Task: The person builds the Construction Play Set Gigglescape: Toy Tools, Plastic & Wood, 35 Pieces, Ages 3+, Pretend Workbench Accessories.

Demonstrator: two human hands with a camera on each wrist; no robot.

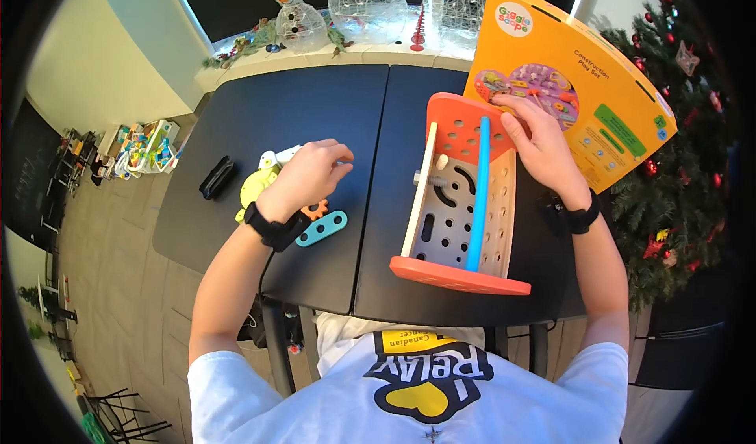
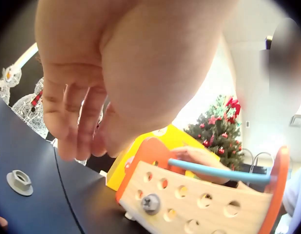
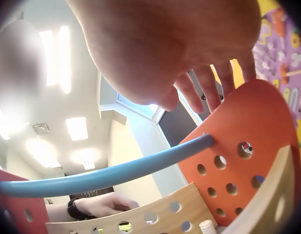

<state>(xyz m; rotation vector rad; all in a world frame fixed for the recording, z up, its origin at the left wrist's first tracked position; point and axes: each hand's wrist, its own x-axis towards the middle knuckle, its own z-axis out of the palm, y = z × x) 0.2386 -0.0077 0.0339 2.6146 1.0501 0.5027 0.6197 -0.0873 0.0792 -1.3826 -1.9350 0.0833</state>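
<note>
A wooden toy toolbox with red-orange end panels and a blue handle bar stands on the dark table. A grey bolt sits in a hole of its left side wall. My right hand rests at the far end panel, its fingers extended over the top edge. Over the table to the left, my left hand hovers with loosely bent fingers and nothing in them. Around and under it lie a yellow-green piece, an orange gear and a teal strip with holes. A grey nut lies nearby.
Behind the toolbox at the right stands an orange construction play set box. A black case lies at the table's left. Wire snowmen line the window ledge, and a decorated tree stands at the right. A seam crosses the table.
</note>
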